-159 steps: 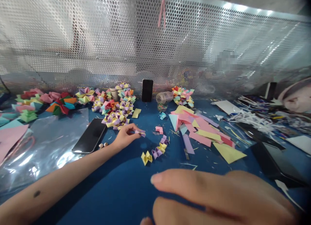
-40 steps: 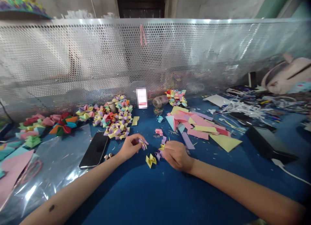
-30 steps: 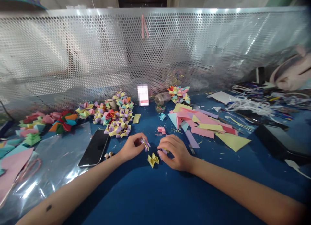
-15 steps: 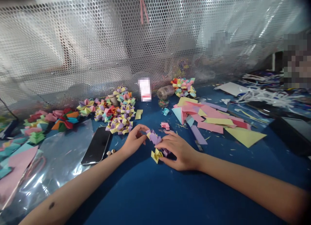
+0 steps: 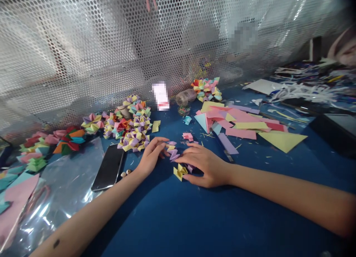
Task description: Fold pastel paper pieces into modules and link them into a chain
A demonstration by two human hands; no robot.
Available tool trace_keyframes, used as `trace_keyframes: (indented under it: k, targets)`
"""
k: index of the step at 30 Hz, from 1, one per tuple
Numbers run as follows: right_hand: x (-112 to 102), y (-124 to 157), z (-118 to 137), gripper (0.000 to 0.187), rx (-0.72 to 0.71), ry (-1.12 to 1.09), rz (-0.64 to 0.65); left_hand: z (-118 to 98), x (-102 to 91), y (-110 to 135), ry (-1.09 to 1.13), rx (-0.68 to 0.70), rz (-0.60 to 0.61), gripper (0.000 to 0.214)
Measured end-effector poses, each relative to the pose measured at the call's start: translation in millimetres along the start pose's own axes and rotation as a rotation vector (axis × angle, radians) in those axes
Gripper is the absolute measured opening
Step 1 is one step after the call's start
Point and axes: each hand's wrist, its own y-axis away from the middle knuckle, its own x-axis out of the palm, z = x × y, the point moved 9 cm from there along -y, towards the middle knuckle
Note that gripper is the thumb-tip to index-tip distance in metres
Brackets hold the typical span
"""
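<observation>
A chain of small folded purple and yellow paper pieces [image 5: 172, 151] lies on the blue table [image 5: 172, 220] between my hands. My left hand [image 5: 151, 157] rests on its left end, fingers curled round the paper. My right hand [image 5: 204, 164] holds the right end between thumb and fingers. A separate folded yellow piece [image 5: 180, 172] sits just below, touching my right thumb. A small pink folded piece [image 5: 187, 136] lies a little beyond the hands.
A black phone [image 5: 109, 167] lies left of my left hand on clear plastic sheet [image 5: 55, 186]. Piles of finished paper stars [image 5: 133, 127] line the perforated metal screen [image 5: 111, 46]. Coloured paper sheets [image 5: 244, 129] lie at right, paper scraps beyond.
My right hand came in from near the camera to the folded pieces and picked some up. Both hands have brought the purple pieces together and lowered them to the table. The view tilted downward.
</observation>
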Motion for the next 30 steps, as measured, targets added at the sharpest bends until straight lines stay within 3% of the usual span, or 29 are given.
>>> trace_keyframes:
  k: [5, 10, 19, 22, 26, 30]
  targets:
    - [4, 1, 6, 0.036, -0.080, 0.020, 0.023, 2, 0.7, 0, 0.103, -0.021, 0.019, 0.033]
    - [8, 2, 10, 0.035, -0.124, 0.030, 0.058, -5, 10.8, 4, -0.085, 0.043, 0.087, 0.044]
    - [8, 2, 13, 0.031, -0.168, 0.040, 0.042, -10, 17.7, 9, -0.233, 0.118, 0.173, 0.037]
    - [5, 2, 15, 0.030, -0.185, 0.043, -0.001, -15, 19.8, 11, -0.279, 0.165, 0.207, 0.039]
    - [-4, 4, 17, 0.029, -0.171, 0.026, -0.084, -23, 22.0, 13, -0.315, 0.236, 0.209, 0.024]
    - [-25, 7, 5, 0.028, -0.022, -0.043, -0.277, -23, 23.2, 15, -0.430, 0.253, 0.168, 0.029]
